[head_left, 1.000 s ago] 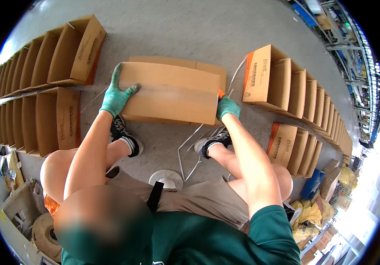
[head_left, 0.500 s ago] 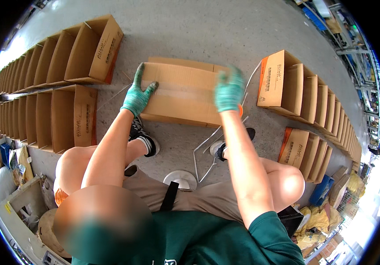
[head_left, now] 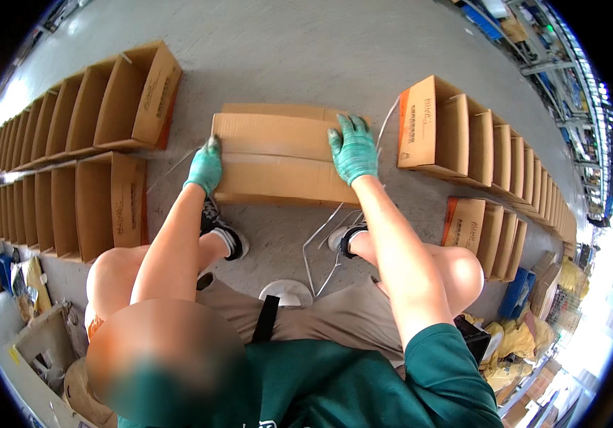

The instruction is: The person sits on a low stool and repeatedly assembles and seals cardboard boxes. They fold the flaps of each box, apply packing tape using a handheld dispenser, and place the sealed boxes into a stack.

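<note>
Grey floor (head_left: pixel 285 57), box rows (head_left: pixel 452 135)
The long box (head_left: pixel 278 143) points left to right under our spread right hand (head_left: pixel 355 153); we can't tell if our left hand (head_left: pixel 205 170) grips.

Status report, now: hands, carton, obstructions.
Left hand at carton's left end. Right hand spread on top, near right end. Carton flaps closed. White strap nearby, none across top.

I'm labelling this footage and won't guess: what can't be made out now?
In the head view:
Inside of the carton: hidden by its closed upper face.
Fingers of the left hand: mostly hidden behind hand or carton.
Shelving, upper right: items too small, cut by the lens rim.
</note>
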Demonstrator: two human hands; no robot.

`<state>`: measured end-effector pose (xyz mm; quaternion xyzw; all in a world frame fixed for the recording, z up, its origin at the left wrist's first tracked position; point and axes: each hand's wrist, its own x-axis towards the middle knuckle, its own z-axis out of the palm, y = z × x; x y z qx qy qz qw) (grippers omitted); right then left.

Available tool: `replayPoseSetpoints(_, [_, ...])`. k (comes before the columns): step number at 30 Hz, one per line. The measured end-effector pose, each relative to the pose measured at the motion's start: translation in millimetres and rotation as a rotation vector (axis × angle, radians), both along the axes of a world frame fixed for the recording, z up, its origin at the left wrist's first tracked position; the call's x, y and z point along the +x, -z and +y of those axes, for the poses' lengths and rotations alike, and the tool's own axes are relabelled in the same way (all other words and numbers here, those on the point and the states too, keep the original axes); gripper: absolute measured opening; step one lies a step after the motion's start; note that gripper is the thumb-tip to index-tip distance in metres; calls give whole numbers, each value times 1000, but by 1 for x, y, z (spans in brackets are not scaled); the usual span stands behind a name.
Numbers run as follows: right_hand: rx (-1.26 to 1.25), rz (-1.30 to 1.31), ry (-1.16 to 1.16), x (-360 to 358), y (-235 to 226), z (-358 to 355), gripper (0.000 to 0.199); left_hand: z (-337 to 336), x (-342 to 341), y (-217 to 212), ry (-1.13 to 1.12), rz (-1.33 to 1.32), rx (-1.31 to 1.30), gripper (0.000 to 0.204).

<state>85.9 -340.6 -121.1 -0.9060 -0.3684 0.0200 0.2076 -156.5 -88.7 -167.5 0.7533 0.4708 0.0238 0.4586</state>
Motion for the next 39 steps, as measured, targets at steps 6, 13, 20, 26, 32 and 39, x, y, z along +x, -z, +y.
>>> replayPoseSetpoints(6, [290, 1000, 641, 46, 51, -32, 75, 5, 7, -8, -181, 21, -537, 98])
replayPoseSetpoints(13, [1109, 1269, 321, 94, -129, -68, 66, -9, 49, -154, -522, -785, -725, 80])
replayPoseSetpoints(20, [966, 1197, 404, 88, -299, -220, 77, -108, 128, -268, 202, -1099, -580, 47])
replayPoseSetpoints(26, [827, 703, 659, 72, -232, -401, 34, -212, 207, -288, 692, -1200, -204, 49])
replayPoseSetpoints(32, [801, 846, 1226, -20, -92, -528, 38, -172, 178, -226, 641, -698, -276, 43])
replayPoseSetpoints(39, [1270, 885, 1580, -60, 56, -565, 39, -109, 84, -97, 290, -185, -358, 34])
